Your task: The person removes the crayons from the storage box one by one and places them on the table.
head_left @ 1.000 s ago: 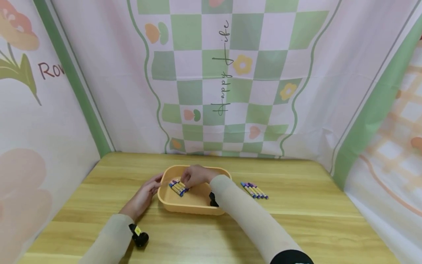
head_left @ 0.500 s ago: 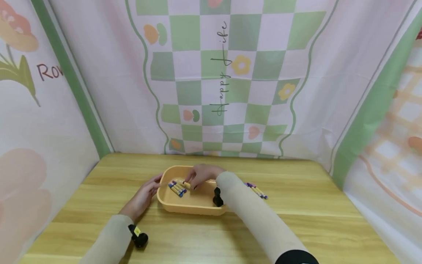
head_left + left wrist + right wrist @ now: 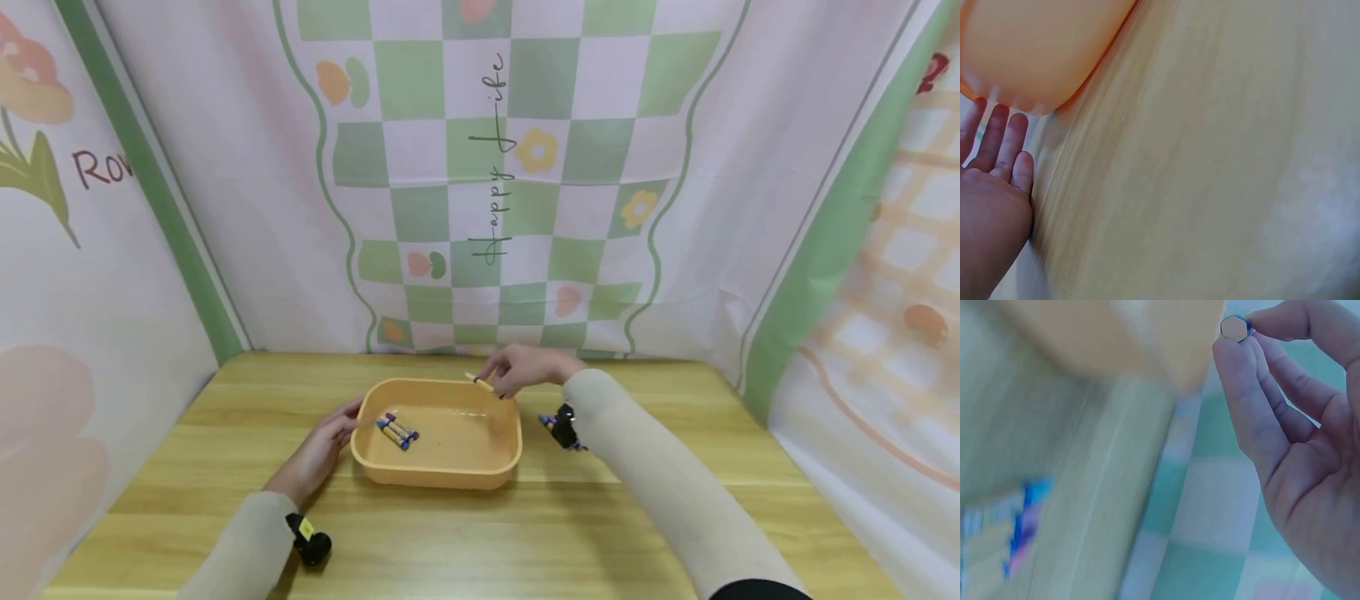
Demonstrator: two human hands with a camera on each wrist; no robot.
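Note:
My right hand (image 3: 527, 368) pinches a crayon (image 3: 482, 383) with a yellow wrapper and pale tip, above the far right rim of a yellow-orange plastic basket (image 3: 438, 478). In the right wrist view, thumb and fingertips hold this crayon (image 3: 1234, 329), its pale six-sided end facing the camera. Several crayons (image 3: 396, 433) with blue and purple ends lie together at the basket's left inside. On the left, my left hand (image 3: 321, 447) rests against the basket's outer wall. The left wrist view shows its fingers (image 3: 1011, 140) fairly straight, tips at the basket's wall (image 3: 1035, 56).
To the right of the basket, a row of crayons (image 3: 548, 422) lies on the wooden table (image 3: 420, 542), partly hidden by the right wrist's camera. In the right wrist view these crayons (image 3: 1004, 534) are blurred. A patterned curtain (image 3: 480, 208) hangs behind the table.
My right hand has picked one crayon out of the group in the basket and carried it up and right, over the far rim. The left hand has stayed at the basket's side.

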